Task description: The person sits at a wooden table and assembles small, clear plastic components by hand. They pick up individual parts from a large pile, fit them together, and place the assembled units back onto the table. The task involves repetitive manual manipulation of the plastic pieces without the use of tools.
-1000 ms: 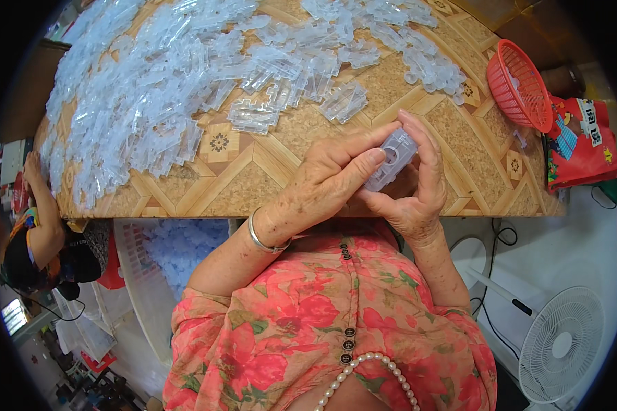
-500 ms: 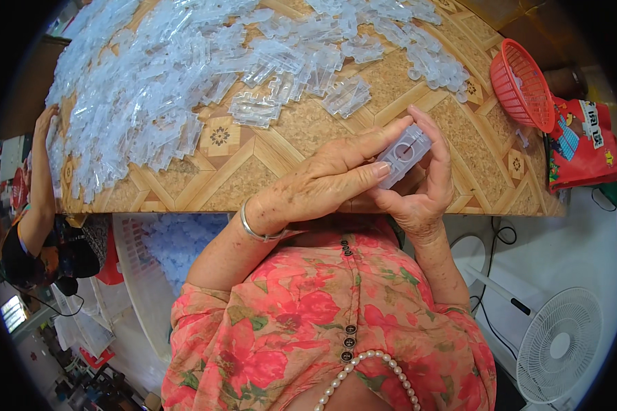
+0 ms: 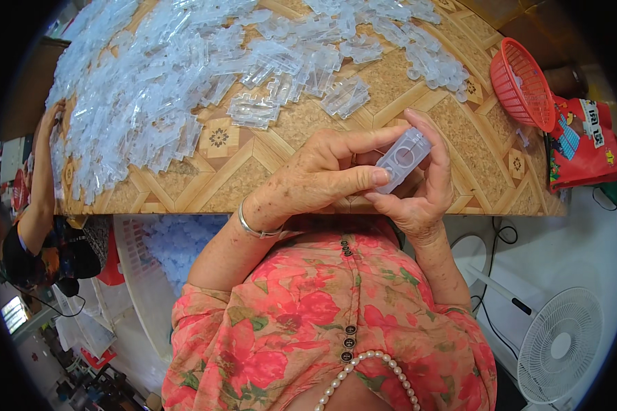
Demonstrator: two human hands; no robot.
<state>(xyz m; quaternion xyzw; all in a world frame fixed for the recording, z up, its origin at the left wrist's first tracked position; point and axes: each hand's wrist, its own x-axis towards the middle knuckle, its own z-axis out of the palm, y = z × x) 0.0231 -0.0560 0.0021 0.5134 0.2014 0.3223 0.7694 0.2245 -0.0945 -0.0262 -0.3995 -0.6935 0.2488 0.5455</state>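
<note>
Over the table's near edge, both my hands grip one small clear plastic case [image 3: 406,159], a bluish rectangular piece with a ring shape on its face. My left hand [image 3: 322,168] pinches its left side, thumb along the lower edge and fingers on the upper one. Cupped behind the right side is my right hand [image 3: 428,181], with its thumb below and fingers reaching up along the piece. The case is tilted, its ringed face up. Beyond my hands lie loose clear plastic parts [image 3: 257,109] like flat frames, the nearest apart from my fingers.
A large heap of clear plastic parts [image 3: 144,89] covers the table's [image 3: 274,161] left and far side. At right stand a red basket [image 3: 521,85] and a red bag [image 3: 583,147]. A white fan [image 3: 561,346] is below right. Another person's arm [image 3: 42,161] reaches the heap at left.
My left fingers have shifted and bent around the case, and it has turned slightly, its ring showing more fully. The other person's hand at left has moved a little.
</note>
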